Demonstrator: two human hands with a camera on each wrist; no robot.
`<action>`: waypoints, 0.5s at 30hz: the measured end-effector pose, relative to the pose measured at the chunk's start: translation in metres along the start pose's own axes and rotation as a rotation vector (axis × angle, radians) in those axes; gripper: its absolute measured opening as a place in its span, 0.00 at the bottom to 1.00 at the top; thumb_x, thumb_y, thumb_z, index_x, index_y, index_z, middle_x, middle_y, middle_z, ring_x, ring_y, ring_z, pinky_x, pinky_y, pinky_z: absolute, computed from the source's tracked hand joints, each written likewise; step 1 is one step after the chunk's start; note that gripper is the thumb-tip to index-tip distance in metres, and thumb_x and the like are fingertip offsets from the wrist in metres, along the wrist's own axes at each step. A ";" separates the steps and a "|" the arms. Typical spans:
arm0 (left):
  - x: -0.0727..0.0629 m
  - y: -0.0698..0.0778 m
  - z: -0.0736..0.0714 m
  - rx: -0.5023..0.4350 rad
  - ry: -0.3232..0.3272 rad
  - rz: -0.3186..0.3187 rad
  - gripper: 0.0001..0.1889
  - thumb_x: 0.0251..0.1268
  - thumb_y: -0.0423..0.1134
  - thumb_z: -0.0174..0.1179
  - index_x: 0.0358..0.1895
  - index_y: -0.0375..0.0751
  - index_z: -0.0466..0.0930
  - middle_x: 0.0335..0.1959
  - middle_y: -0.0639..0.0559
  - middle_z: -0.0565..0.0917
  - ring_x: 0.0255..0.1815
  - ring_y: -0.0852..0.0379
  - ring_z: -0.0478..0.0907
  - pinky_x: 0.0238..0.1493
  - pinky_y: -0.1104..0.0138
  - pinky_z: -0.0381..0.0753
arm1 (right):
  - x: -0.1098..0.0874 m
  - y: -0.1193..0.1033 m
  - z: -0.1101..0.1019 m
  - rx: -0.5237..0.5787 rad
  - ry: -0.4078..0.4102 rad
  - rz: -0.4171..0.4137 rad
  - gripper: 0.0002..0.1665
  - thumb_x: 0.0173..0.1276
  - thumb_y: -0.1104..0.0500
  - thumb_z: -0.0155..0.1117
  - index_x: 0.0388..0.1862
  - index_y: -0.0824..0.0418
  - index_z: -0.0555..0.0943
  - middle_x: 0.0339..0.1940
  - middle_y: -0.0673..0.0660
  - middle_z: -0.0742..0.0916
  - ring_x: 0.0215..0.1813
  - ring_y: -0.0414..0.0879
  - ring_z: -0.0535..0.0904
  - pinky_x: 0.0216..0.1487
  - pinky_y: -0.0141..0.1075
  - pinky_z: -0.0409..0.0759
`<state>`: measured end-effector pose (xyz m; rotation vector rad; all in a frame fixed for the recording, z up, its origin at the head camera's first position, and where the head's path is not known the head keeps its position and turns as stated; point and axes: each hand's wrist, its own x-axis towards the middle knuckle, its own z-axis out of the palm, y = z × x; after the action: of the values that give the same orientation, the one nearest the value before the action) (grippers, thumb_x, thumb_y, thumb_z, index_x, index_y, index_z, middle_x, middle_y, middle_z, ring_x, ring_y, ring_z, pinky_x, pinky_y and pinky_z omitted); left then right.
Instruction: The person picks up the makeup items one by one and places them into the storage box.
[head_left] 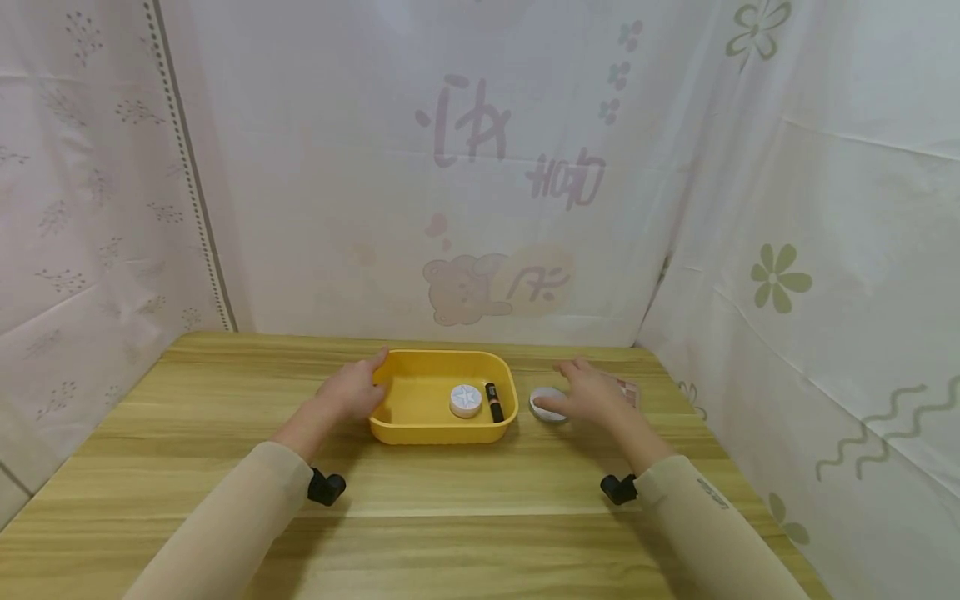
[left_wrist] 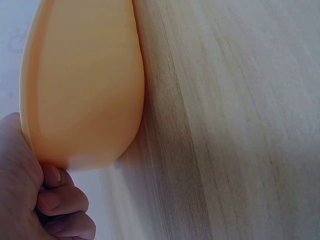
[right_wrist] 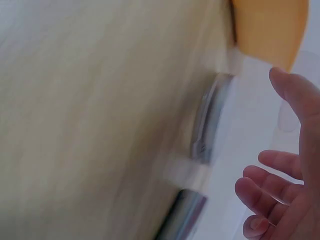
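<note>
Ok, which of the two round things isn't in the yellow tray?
The grey-rimmed tin, on the table just right of the yellow tray. The other, a white disc with a star on top, sits inside, beside the black tube.

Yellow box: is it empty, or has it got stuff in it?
Not empty: a round white thing and a dark tube lie inside the yellow box.

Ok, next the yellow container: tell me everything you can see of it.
The yellow container is a shallow, open tray, rectangular with rounded corners, smooth and plastic-looking, with a thin rim. It sits open side up on the wood-grain table. The left hand grips its left end, thumb over the rim and curled fingers outside. Toward its right end lie a white disc with a star pattern and a black tube with an orange band.
</note>
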<state>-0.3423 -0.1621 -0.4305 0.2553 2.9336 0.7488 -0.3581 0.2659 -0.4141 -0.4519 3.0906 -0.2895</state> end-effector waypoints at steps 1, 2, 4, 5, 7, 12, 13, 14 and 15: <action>0.000 0.000 0.000 0.000 0.000 0.000 0.38 0.85 0.44 0.53 0.92 0.45 0.50 0.73 0.28 0.80 0.21 0.54 0.64 0.28 0.59 0.72 | 0.000 0.002 0.002 0.001 -0.008 0.000 0.56 0.72 0.25 0.68 0.84 0.62 0.72 0.81 0.72 0.74 0.76 0.73 0.75 0.71 0.72 0.75; 0.000 0.000 0.000 -0.001 0.001 -0.003 0.38 0.85 0.44 0.53 0.92 0.45 0.51 0.72 0.28 0.81 0.20 0.54 0.63 0.28 0.60 0.71 | 0.000 0.004 0.004 0.005 -0.013 -0.001 0.57 0.71 0.25 0.69 0.84 0.62 0.71 0.82 0.71 0.74 0.78 0.72 0.74 0.73 0.72 0.74; 0.000 0.000 -0.001 -0.002 0.002 -0.006 0.38 0.86 0.44 0.52 0.92 0.46 0.50 0.71 0.28 0.82 0.19 0.55 0.62 0.26 0.60 0.70 | 0.000 0.008 0.007 -0.003 -0.022 -0.003 0.59 0.69 0.24 0.71 0.84 0.62 0.71 0.82 0.71 0.74 0.80 0.72 0.72 0.75 0.71 0.73; 0.000 0.000 -0.001 0.000 0.001 -0.005 0.38 0.86 0.44 0.52 0.92 0.46 0.50 0.71 0.28 0.82 0.18 0.55 0.62 0.26 0.60 0.70 | -0.001 0.009 0.008 -0.002 -0.024 -0.004 0.59 0.68 0.24 0.71 0.83 0.63 0.72 0.81 0.71 0.75 0.80 0.71 0.72 0.75 0.70 0.73; 0.000 0.000 -0.001 0.000 0.001 -0.004 0.38 0.86 0.44 0.52 0.92 0.46 0.50 0.73 0.28 0.80 0.18 0.56 0.61 0.25 0.61 0.70 | -0.001 0.011 0.011 0.001 -0.029 -0.004 0.60 0.67 0.24 0.72 0.82 0.63 0.73 0.80 0.70 0.77 0.80 0.70 0.72 0.76 0.68 0.73; 0.000 0.001 -0.001 -0.008 -0.001 -0.001 0.38 0.86 0.44 0.52 0.92 0.45 0.50 0.72 0.28 0.81 0.18 0.56 0.61 0.25 0.61 0.69 | 0.000 0.015 0.018 0.006 -0.029 -0.005 0.59 0.66 0.24 0.73 0.80 0.64 0.75 0.76 0.69 0.80 0.74 0.67 0.78 0.72 0.64 0.78; 0.000 0.001 -0.001 -0.008 -0.001 0.000 0.38 0.86 0.44 0.52 0.92 0.45 0.50 0.72 0.28 0.81 0.18 0.56 0.61 0.25 0.61 0.69 | 0.000 0.016 0.019 0.004 -0.031 -0.008 0.59 0.65 0.24 0.74 0.79 0.64 0.75 0.75 0.69 0.81 0.72 0.66 0.79 0.70 0.63 0.80; 0.000 0.001 -0.001 -0.007 0.000 0.001 0.38 0.86 0.44 0.52 0.92 0.45 0.50 0.73 0.28 0.81 0.18 0.56 0.61 0.25 0.61 0.70 | 0.000 0.016 0.019 0.002 -0.034 -0.008 0.59 0.65 0.24 0.74 0.79 0.65 0.76 0.74 0.69 0.81 0.70 0.65 0.81 0.68 0.62 0.81; -0.001 0.001 -0.001 -0.007 0.002 0.003 0.38 0.86 0.44 0.52 0.91 0.44 0.51 0.72 0.28 0.81 0.18 0.55 0.61 0.26 0.61 0.70 | 0.000 0.016 0.020 0.001 -0.040 -0.005 0.59 0.65 0.24 0.74 0.79 0.64 0.76 0.73 0.69 0.81 0.68 0.64 0.82 0.67 0.61 0.82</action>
<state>-0.3417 -0.1619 -0.4287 0.2592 2.9325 0.7597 -0.3616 0.2771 -0.4365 -0.4597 3.0507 -0.2786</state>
